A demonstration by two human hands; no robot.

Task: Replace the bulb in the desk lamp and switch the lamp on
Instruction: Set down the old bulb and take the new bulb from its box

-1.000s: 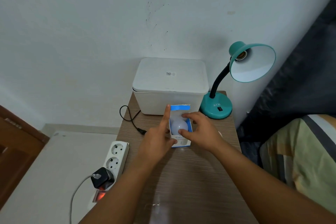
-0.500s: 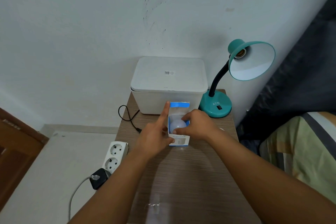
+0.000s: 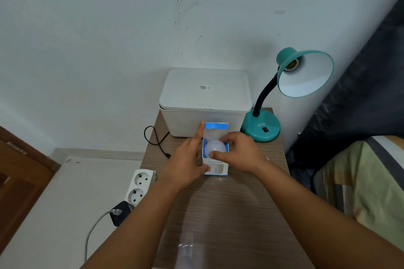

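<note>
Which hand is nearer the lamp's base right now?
Right. The right hand is at the bulb box, just short of the lamp base; the left hand sits beyond the box.

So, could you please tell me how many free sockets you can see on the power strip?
2: one at the strip's far end, one just nearer. A black plug fills the next; anything beyond is hidden by the left arm.

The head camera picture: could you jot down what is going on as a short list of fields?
Lamp: teal desk lamp at the table's far right corner, socket without a bulb
Bulb: white bulb sitting in its open box
Left hand: steadying the box's left side
Right hand: fingertips on the bulb
Behind the box: white lidded bin
Floor: power strip, one plug in
</note>
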